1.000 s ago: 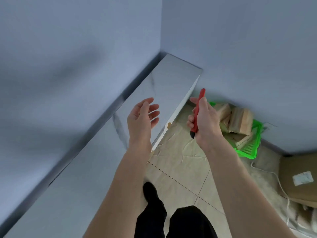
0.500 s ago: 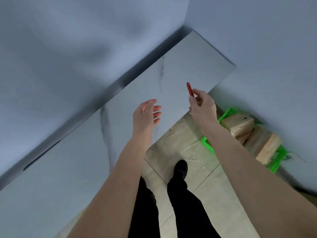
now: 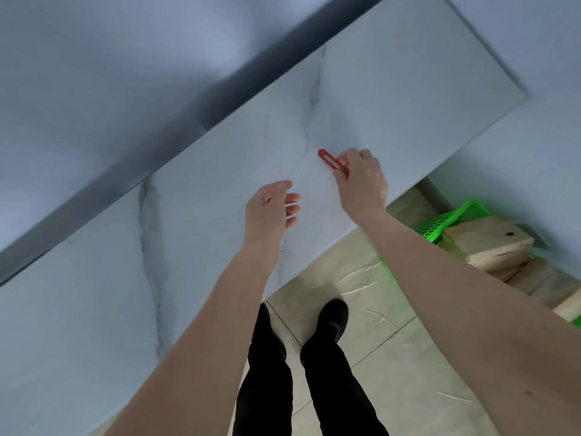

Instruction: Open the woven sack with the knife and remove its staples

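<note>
My right hand grips a red utility knife by its rear end, holding it low over the pale marble counter. The knife's front end points up and to the left. My left hand hovers over the counter to the left of the knife, palm turned inward, fingers apart, holding nothing. No woven sack or staples show in this view.
A grey wall rises behind the counter, with a dark gap along the join. On the tiled floor at the right stands a green plastic basket with wooden blocks. My legs and black shoes stand below the counter edge.
The view has swung left and down over the counter. My right hand has carried the knife forward from above the floor to low over the counter top. My left hand stays open.
</note>
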